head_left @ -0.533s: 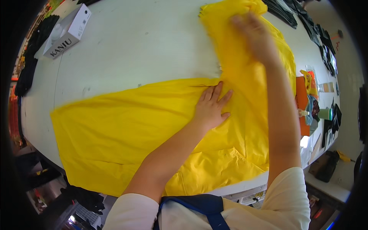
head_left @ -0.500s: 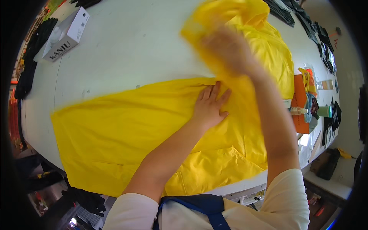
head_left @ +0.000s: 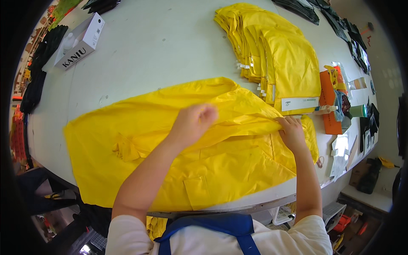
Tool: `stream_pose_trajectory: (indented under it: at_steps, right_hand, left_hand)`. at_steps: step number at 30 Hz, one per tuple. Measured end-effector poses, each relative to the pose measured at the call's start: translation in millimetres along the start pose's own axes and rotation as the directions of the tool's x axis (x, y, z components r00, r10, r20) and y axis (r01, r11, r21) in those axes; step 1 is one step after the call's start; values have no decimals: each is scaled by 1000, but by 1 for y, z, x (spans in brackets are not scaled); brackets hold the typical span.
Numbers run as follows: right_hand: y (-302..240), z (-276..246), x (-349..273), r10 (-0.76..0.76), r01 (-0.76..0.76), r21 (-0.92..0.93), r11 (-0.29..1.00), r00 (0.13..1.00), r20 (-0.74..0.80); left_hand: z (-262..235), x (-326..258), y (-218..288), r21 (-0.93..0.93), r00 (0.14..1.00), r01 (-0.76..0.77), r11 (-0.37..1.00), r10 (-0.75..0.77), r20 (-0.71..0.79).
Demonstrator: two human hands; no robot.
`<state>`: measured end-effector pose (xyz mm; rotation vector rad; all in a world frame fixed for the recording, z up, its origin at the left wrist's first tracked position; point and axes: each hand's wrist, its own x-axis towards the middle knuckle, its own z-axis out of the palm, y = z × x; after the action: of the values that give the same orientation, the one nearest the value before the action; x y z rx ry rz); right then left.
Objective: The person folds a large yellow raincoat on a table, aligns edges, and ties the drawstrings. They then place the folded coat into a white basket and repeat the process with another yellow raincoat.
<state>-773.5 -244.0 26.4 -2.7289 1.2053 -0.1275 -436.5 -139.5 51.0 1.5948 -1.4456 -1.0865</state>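
Observation:
A smooth yellow coat [head_left: 102, 170] lies spread across the near part of the table, its body reaching left. One sleeve is laid over it, ending in a gathered cuff [head_left: 127, 146]; a patch pocket [head_left: 196, 191] shows near the front edge. My left hand [head_left: 193, 123] is over the middle of the coat, blurred, with its fingers seemingly curled; whether it touches the cloth I cannot tell. At the coat's upper right part, my right hand [head_left: 292, 132] has its bent fingers closed on the fabric. Just beyond it sits a stack of folded yellow garments [head_left: 289, 55] with small white labels.
A white open box [head_left: 80, 44] holding a bottle stands at the far left. Black garments [head_left: 40, 55] line the left edge, and more dark pieces [head_left: 297, 9] lie at the far right. An orange box [head_left: 328, 102] with cloths and a green cup [head_left: 358, 111] stand right of the stack.
My right hand has come down from over the stack, toward me, to the coat's right part. The sleeve now lies across the coat. My left hand has lifted and moved left, uncovering folds.

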Motion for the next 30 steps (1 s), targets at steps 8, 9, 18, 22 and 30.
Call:
stream_pose_trajectory:
  at_steps: [8,9,18,22,30]
  right_hand:
    - [35,37,-18,-195,163,-145,976,950,-242]
    - [41,37,-29,-224,198,-157,968,959,-175]
    - [-35,-22,-13,41,-68,222,973,991,127]
    - [-147,5,12,-103,34,706,707,993,56]
    - [-308,53,83,-165,-79,990,115,981,98]
  left_hand:
    - [40,136,-45,438,991,92,894,-127,51]
    - [38,142,-44,460,986,101,882,-152,75]
    - [-65,-22,-63,765,744,330,553,347,-572]
    - [-141,-144,-156,-145,285,612,777,-388,-876]
    - [-74,-191,-76,429,730,95,898,230,-644]
